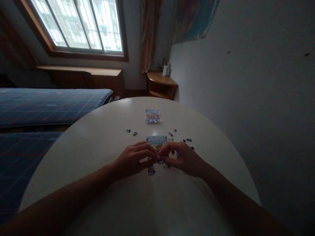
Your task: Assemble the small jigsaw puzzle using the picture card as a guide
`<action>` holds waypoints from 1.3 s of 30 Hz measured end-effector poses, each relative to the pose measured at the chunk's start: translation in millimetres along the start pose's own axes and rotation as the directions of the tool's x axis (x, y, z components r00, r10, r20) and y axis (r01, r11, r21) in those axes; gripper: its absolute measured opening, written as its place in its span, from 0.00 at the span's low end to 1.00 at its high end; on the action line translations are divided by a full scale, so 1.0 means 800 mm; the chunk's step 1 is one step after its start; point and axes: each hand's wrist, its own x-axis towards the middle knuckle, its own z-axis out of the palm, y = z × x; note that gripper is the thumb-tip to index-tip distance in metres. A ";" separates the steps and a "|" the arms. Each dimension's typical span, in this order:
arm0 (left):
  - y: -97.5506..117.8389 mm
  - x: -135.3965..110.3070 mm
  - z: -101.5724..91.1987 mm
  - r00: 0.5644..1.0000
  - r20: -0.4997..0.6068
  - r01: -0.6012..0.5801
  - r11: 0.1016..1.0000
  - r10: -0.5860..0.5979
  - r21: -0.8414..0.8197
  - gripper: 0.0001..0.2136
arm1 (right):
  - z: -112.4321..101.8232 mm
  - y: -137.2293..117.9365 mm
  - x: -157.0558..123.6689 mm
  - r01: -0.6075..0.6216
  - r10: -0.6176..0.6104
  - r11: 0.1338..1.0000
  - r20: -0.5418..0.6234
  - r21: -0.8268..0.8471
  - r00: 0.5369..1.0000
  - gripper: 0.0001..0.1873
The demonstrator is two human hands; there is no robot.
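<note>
The fingers of the left hand [133,159] and right hand [185,157] nearly meet at the tips, each thumb and forefinger a narrow gap apart; whether either pinches a jigsaw piece cannot be told. Just beyond the fingertips, and partly hidden by them, lies a partly joined jigsaw puzzle [156,140], its upper strip blue with white lettering. On the near side of the fingers, just beside the left thumb, sits a small puzzle section [151,170]. Past the left fingers lie two loose dark-and-white pieces [135,133], near each other; past the right fingers and knuckles, more loose pieces [188,140] are scattered. Farther out, straight ahead of the fingers and apart from the puzzle, a printed picture sheet [153,116] lies flat. Under everything spreads the round white desk [86,141]. Well beyond it stand a plaid-covered bed [49,105] to the fingers' left and a wooden corner shelf [162,78] ahead.
</note>
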 end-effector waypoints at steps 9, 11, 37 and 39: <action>-0.020 -0.007 -0.017 0.978 0.205 0.029 0.999 -0.034 0.028 0.08 | -0.001 0.008 -0.006 -0.029 0.054 0.993 0.227 -0.114 0.972 0.07; -0.025 -0.008 -0.016 0.969 0.246 0.024 0.999 -0.031 0.031 0.13 | 0.001 0.010 -0.005 -0.011 0.050 0.989 0.260 -0.149 0.964 0.08; -0.031 -0.011 -0.012 0.935 0.351 0.012 0.996 -0.044 0.092 0.23 | -0.024 -0.009 -0.014 -0.015 0.182 0.913 0.375 -0.408 0.909 0.06; -0.031 -0.011 -0.011 0.935 0.351 0.010 0.996 -0.042 0.093 0.23 | -0.025 -0.008 -0.014 -0.003 0.173 0.913 0.378 -0.409 0.909 0.06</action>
